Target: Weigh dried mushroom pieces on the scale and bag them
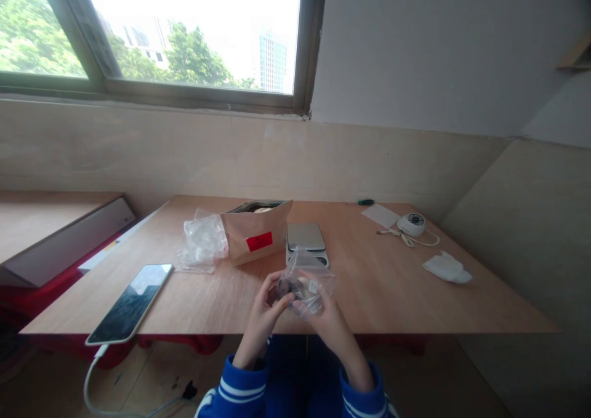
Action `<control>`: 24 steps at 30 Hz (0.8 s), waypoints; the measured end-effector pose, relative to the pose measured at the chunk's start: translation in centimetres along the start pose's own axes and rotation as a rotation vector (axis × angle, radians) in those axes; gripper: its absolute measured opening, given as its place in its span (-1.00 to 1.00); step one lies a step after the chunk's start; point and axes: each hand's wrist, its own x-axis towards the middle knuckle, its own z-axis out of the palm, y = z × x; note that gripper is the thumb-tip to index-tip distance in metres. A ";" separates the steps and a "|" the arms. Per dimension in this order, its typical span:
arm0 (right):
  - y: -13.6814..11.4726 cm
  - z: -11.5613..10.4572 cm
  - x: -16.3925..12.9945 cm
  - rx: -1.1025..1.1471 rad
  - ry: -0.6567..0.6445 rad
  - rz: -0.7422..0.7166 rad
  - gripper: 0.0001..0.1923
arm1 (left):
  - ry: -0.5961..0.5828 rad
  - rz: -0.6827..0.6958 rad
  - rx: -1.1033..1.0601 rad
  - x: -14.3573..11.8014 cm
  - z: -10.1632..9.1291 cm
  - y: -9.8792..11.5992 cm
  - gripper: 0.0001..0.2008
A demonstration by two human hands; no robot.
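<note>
Between both hands, above the table's front edge, is a clear plastic bag (305, 285) with dark and pale contents that I cannot make out, plus a small white label. My left hand (270, 301) is closed on the bag's left side, thumb across its front. My right hand (327, 313) grips the right side, its fingers partly hidden behind the plastic. Just beyond the bag stands a kitchen scale (306, 236) with a silver plate, its front partly covered by the bag. Left of the scale, a brown paper bag (249, 236) with a red label stands open at the top, pale things inside.
Crumpled clear plastic bags (203, 242) lie left of the paper bag. A phone (133, 304) with a cable rests at the table's left front. On the right are a white dome camera (410, 223), white paper (381, 215), a crumpled white wrapper (447, 268) and a green-handled tool (366, 202).
</note>
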 end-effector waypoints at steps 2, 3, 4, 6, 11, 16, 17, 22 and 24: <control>0.1 -0.2 -0.1 0.030 -0.021 -0.002 -0.43 | -0.021 -0.009 0.015 0.0 0.1 0.0 -0.63; 0.1 -0.4 -0.1 0.037 -0.031 -0.001 -0.44 | -0.032 -0.014 0.025 0.0 0.0 -0.1 -0.64; 0.2 -0.5 -0.1 0.036 -0.036 -0.001 -0.46 | -0.035 -0.016 0.033 -0.1 0.0 -0.2 -0.65; 0.5 -0.5 -0.1 0.025 -0.019 -0.008 -0.54 | -0.021 -0.020 0.034 -0.2 -0.1 -0.4 -0.71; 2.1 0.0 0.7 0.073 0.165 -0.046 -0.70 | 0.077 -0.045 -0.017 0.0 -0.1 -0.6 -0.76; 3.6 0.4 1.3 0.270 0.312 0.014 -0.57 | 0.183 -0.035 -0.063 0.7 0.5 -0.9 -0.71; 3.8 0.4 1.3 0.293 0.326 0.017 -0.58 | 0.190 -0.031 -0.072 0.8 0.5 -1.1 -0.71; 3.9 0.4 1.8 0.312 0.367 0.003 -0.59 | 0.338 -0.121 -0.244 1.0 0.0 -1.7 -0.61; 2.9 0.5 2.6 0.324 0.385 -0.016 -0.53 | 0.422 -0.162 -0.338 1.0 -0.6 -1.6 -0.55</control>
